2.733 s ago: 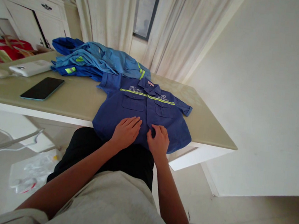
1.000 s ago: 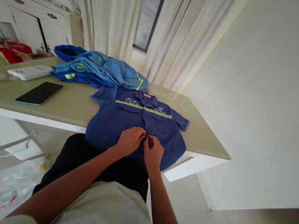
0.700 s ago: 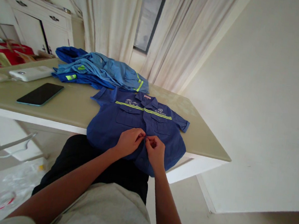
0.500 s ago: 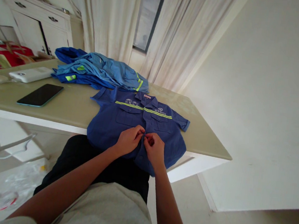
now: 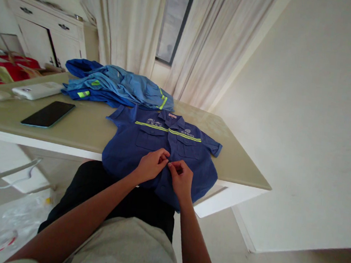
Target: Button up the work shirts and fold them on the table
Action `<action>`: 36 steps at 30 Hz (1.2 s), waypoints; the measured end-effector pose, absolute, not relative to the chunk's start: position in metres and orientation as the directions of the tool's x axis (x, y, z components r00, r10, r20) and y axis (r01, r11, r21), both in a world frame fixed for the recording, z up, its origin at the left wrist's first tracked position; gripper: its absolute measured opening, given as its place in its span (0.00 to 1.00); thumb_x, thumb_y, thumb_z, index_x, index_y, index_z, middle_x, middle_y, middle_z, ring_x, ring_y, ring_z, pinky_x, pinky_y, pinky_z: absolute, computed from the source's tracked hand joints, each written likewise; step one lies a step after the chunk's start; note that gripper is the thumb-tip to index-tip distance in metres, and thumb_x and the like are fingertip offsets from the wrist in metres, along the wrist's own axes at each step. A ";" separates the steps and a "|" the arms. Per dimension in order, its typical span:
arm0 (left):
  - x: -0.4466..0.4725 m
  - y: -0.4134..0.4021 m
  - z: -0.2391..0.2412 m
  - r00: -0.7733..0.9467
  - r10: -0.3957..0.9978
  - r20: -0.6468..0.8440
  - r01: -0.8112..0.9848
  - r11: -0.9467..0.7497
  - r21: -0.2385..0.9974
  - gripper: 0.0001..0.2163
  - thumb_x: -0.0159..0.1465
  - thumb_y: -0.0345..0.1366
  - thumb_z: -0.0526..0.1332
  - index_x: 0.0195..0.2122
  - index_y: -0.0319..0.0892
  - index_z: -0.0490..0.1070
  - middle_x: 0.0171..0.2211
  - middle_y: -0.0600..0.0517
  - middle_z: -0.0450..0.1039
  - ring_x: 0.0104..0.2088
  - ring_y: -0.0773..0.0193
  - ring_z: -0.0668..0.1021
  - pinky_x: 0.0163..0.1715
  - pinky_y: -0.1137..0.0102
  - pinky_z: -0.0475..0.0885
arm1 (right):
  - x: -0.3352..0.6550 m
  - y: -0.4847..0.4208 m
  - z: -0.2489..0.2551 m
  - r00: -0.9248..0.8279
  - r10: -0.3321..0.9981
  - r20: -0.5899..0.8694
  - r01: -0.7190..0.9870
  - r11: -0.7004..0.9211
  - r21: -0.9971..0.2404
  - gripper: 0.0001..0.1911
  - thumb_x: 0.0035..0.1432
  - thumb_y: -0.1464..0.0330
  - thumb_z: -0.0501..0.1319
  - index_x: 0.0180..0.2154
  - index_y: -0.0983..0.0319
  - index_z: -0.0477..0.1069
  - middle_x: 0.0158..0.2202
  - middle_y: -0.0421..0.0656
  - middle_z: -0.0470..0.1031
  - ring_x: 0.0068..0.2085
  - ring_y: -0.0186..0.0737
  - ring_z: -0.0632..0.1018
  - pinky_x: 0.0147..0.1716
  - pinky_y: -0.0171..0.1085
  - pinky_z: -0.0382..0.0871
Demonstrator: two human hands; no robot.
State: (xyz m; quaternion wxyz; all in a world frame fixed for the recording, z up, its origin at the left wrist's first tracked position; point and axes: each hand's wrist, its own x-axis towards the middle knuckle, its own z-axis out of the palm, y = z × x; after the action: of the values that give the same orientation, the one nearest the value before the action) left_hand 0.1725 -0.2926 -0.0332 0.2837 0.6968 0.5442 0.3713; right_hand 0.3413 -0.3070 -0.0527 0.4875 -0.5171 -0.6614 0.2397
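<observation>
A dark blue short-sleeved work shirt (image 5: pixel 148 145) with a yellow-green reflective stripe lies face up on the beige table (image 5: pixel 93 126), its hem hanging over the near edge. My left hand (image 5: pixel 151 165) and my right hand (image 5: pixel 181 178) meet at the shirt's front placket, below the chest pockets. Both pinch the fabric there with curled fingers, fingertips almost touching each other. What lies between the fingertips is too small to make out.
A heap of lighter blue garments (image 5: pixel 114 86) lies behind the shirt. A black phone (image 5: pixel 49 113) and a white device (image 5: pixel 36 89) rest on the table's left. White cabinet (image 5: pixel 44 32) and curtains (image 5: pixel 127 24) stand behind. A plastic bag (image 5: pixel 13 222) lies on the floor.
My hands went from lying flat near the hem to pinching the placket higher up. Over the last second they stay there with small finger movements.
</observation>
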 end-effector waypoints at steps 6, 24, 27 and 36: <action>0.171 -0.298 -0.034 0.208 0.928 0.310 0.524 -0.373 0.766 0.08 0.68 0.34 0.61 0.47 0.49 0.74 0.36 0.57 0.80 0.35 0.64 0.80 0.38 0.69 0.70 | 0.337 -0.299 -0.050 0.101 0.975 0.197 0.147 0.181 -0.972 0.11 0.54 0.59 0.69 0.32 0.60 0.78 0.26 0.40 0.76 0.28 0.38 0.75 0.24 0.34 0.65; 0.165 -0.274 -0.016 0.530 0.743 0.408 0.696 -0.656 0.292 0.13 0.74 0.38 0.53 0.45 0.42 0.77 0.44 0.42 0.78 0.50 0.53 0.75 0.53 0.60 0.68 | 0.346 -0.282 -0.030 0.030 1.000 -0.006 0.096 -0.009 -0.995 0.17 0.48 0.56 0.68 0.32 0.63 0.78 0.25 0.42 0.76 0.21 0.32 0.70 0.15 0.30 0.55; 0.165 -0.274 -0.020 0.463 0.805 0.371 0.706 -0.588 0.395 0.10 0.73 0.39 0.56 0.47 0.43 0.75 0.43 0.46 0.78 0.48 0.55 0.76 0.52 0.62 0.70 | 0.342 -0.285 -0.028 0.054 0.997 0.053 0.166 0.044 -0.985 0.20 0.55 0.52 0.65 0.35 0.63 0.79 0.27 0.43 0.77 0.21 0.34 0.72 0.16 0.31 0.59; 0.167 -0.284 -0.028 0.555 0.742 0.376 0.561 -0.667 0.490 0.08 0.70 0.38 0.62 0.49 0.44 0.72 0.45 0.48 0.78 0.49 0.55 0.77 0.54 0.63 0.70 | 0.337 -0.249 -0.010 -0.022 0.967 0.256 0.647 0.209 -0.733 0.18 0.60 0.51 0.66 0.34 0.60 0.80 0.31 0.45 0.83 0.34 0.44 0.81 0.36 0.39 0.72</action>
State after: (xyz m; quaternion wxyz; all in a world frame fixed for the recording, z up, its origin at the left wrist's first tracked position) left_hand 0.1673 -0.2842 -0.0276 0.1587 0.8673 0.3758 0.2852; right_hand 0.3375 -0.2489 -0.0096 0.3731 -0.5915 -0.6820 0.2140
